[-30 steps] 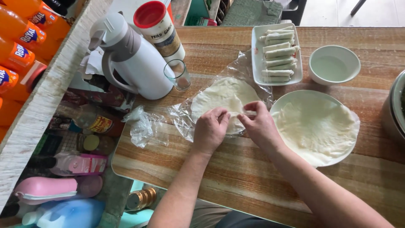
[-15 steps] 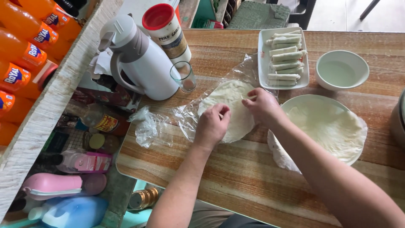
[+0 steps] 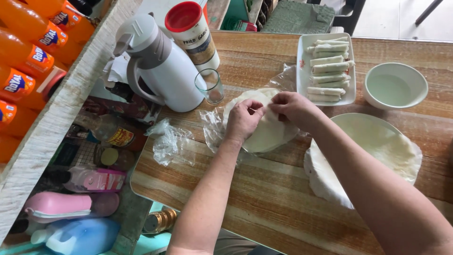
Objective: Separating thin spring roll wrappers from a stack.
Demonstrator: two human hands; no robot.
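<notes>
While both hands work at the same spot, the left hand (image 3: 243, 120) and right hand (image 3: 293, 109) are pinching at the top sheet of a stack of thin round wrappers (image 3: 264, 130), fingertips closed narrow on its edge near the middle. That stack sits on a crinkly sheet of clear plastic (image 3: 214, 130) on the wooden surface (image 3: 264, 198), roughly in the centre, just left of the big plate.

Counting stuff: one big round plate (image 3: 373, 130) on the right with one single wrapper (image 3: 377, 160) spread across it and hanging over the rim. One white rectangular dish (image 3: 302, 61) up top holding rolled-up spring rolls (image 3: 330, 71); I make out about seven, but they overlap so can't swear to it. One small white bowl (image 3: 395, 86) with clear liquid beside it. One empty drinking glass (image 3: 210, 86) just beside the one white thermos jug (image 3: 158, 63), and one tall jar with a red lid (image 3: 191, 30) behind that. One loose wad of plastic wrap (image 3: 170, 141) near the surface's left edge.

Off to the left there's a row of orange soda bottles (image 3: 28, 52), at least four in view.
</notes>
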